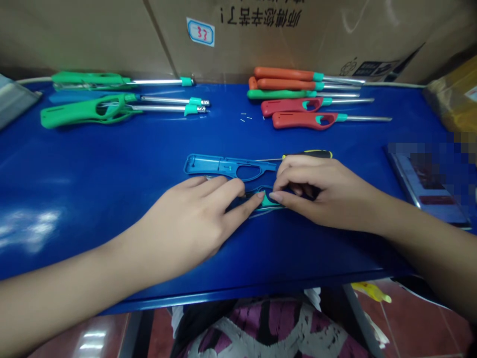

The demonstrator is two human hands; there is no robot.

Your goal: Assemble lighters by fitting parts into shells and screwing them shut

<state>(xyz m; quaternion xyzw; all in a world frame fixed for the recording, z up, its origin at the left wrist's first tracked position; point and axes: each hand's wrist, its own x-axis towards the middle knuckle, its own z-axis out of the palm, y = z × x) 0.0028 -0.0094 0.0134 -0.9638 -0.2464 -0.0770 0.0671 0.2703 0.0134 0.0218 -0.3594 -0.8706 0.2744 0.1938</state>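
Between my hands lies an opened long-nosed lighter, mostly hidden under my fingers, with a teal trigger (266, 200) showing. My left hand (201, 214) is closed over its handle end, the thumb tip on the trigger. From the other side, my right hand (316, 194) is curled over the lighter's nozzle end, and its thumb also touches the trigger. Just behind them lies a loose blue half-shell (208, 164), its hollow side up. A screwdriver (309, 154) with a black and yellow handle rests behind my right hand.
Several small screws (244, 118) lie on the blue table (112, 199). Green and blue lighters (85, 110) are at the back left, several red, orange and green lighters (298, 120) at the back right. A phone (428, 184) lies right. A cardboard box (112, 35) stands behind.
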